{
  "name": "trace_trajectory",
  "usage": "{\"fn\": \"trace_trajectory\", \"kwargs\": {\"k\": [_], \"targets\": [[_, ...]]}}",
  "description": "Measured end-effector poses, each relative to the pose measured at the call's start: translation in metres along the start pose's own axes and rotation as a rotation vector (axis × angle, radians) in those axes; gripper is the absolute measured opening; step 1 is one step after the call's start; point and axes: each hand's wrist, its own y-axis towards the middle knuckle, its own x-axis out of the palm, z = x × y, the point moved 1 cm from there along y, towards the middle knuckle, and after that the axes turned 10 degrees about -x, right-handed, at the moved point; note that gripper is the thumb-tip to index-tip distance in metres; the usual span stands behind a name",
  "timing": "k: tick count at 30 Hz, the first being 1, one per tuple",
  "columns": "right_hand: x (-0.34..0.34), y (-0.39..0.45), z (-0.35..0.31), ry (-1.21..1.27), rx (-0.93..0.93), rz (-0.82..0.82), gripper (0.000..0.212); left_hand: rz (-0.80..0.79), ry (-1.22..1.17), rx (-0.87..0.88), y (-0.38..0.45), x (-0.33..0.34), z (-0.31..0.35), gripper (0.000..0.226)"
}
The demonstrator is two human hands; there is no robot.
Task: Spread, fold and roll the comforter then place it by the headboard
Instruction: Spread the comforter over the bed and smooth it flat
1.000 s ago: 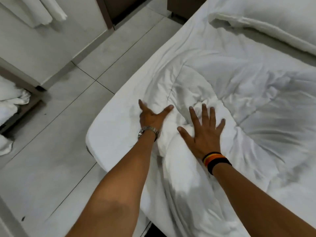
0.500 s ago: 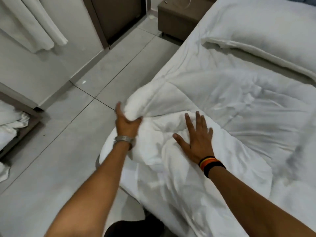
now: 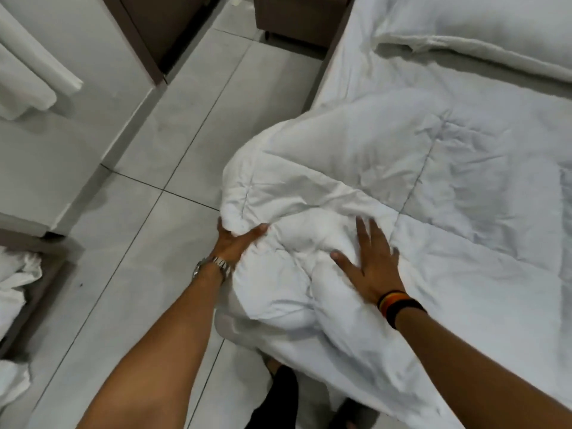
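Since that puffy white quilted comforter (image 3: 387, 193) is all soft loft, I'd guess it's light but floppy and bulky, so best grabbed by the thick bunched edge rather than one layer. From the head camera it's heaped on the white-sheeted bed (image 3: 349, 66), spilling over the bed's near corner. Left hand (image 3: 233, 243) is clenched on a wad of it at that corner; right hand (image 3: 371, 264) lies flat on top beside it, fingers spread, gripping nothing.
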Motion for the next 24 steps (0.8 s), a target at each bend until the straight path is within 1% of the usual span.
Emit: {"fn": "trace_trajectory", "kwargs": {"k": [2, 3, 5, 7, 9, 11, 14, 15, 16, 17, 18, 20, 21, 22, 23, 24], "targets": [[0.004, 0.004, -0.021, 0.042, -0.027, 0.018, 0.098, -0.060, 0.005, 0.043, 0.003, 0.013, -0.001, 0.148], [0.011, 0.004, -0.030, 0.048, -0.026, -0.010, 0.098, -0.051, -0.001, 0.058, 0.004, 0.015, -0.004, 0.146], [0.026, -0.001, -0.047, 0.044, 0.016, -0.059, 0.098, -0.028, -0.026, 0.089, 0.000, 0.008, -0.006, 0.137], [0.032, -0.007, -0.060, 0.048, 0.062, -0.056, 0.101, -0.018, -0.034, 0.134, -0.009, -0.010, -0.005, 0.125], [0.028, -0.013, -0.074, 0.055, 0.070, -0.034, 0.102, -0.032, -0.034, 0.163, -0.026, -0.029, 0.002, 0.114], [0.018, -0.020, -0.094, 0.088, 0.032, 0.022, 0.099, -0.027, -0.034, 0.192, -0.050, -0.054, 0.014, 0.107], [0.009, -0.029, -0.125, 0.140, -0.042, 0.220, 0.091, 0.006, 0.010, 0.209, -0.074, -0.109, 0.025, 0.087], [0.010, -0.031, -0.131, 0.147, -0.045, 0.255, 0.089, 0.008, 0.026, 0.208, -0.075, -0.126, 0.025, 0.084], [0.017, -0.033, -0.133, 0.137, -0.028, 0.247, 0.088, 0.026, 0.039, 0.206, -0.076, -0.140, 0.024, 0.086], [0.029, -0.035, -0.130, 0.096, 0.006, 0.190, 0.088, 0.058, 0.076, 0.198, -0.071, -0.149, 0.020, 0.091], [0.045, -0.038, -0.124, 0.021, 0.046, 0.088, 0.089, 0.089, 0.127, 0.198, -0.065, -0.153, 0.014, 0.100], [0.080, -0.045, -0.110, -0.121, 0.141, -0.109, 0.092, 0.069, 0.255, 0.176, -0.050, -0.149, -0.002, 0.130], [0.094, -0.046, -0.107, -0.140, 0.184, -0.142, 0.092, 0.031, 0.292, 0.153, -0.038, -0.146, -0.009, 0.147], [0.104, -0.045, -0.107, -0.131, 0.225, -0.134, 0.092, -0.012, 0.306, 0.132, -0.025, -0.143, -0.014, 0.157], [0.108, -0.043, -0.111, -0.114, 0.255, -0.106, 0.091, -0.047, 0.306, 0.108, -0.013, -0.138, -0.017, 0.159], [0.110, -0.036, -0.119, -0.102, 0.276, -0.074, 0.091, -0.074, 0.306, 0.089, -0.002, -0.135, -0.016, 0.152]]}}
